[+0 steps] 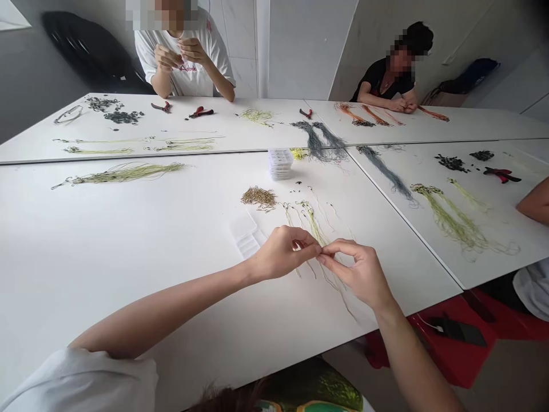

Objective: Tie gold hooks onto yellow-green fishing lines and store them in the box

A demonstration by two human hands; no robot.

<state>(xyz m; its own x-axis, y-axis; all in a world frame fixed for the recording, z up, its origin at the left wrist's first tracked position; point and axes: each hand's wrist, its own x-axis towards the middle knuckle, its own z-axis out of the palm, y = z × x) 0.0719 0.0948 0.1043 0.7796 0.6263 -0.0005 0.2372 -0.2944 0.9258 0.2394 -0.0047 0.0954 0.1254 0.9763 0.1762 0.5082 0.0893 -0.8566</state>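
1. The worktop (pixel 86 274) is four white sections pushed together, with fibre bundles spread across them.
2. Two seated co-workers (pixel 184 63) (pixel 386 77) work across from the camera, and a third person's forearm (pixel 534 200) enters at the right edge.
3. The left hand (pixel 281 253) and right hand (pixel 358 273) are curled nearly closed above the nearest section. Their fingertips (pixel 318 250) meet in a pinch on the thin yellow-green strands (pixel 338 292), which are too fine to count.
4. Those strands hang loosely below the pinch, over the white surface, beside a looser yellow-green bunch (pixel 313 223) just above the hands.
5. Four pairs of pliers (pixel 201 113) lie on the worktop, one of them (pixel 501 174) on the right section.
6. There is one stack of clear compartment boxes (pixel 281 164) and one single clear box (pixel 246 237), near the left hand.
7. One small heap of brass-coloured pieces (pixel 258 197) lies between the boxes.
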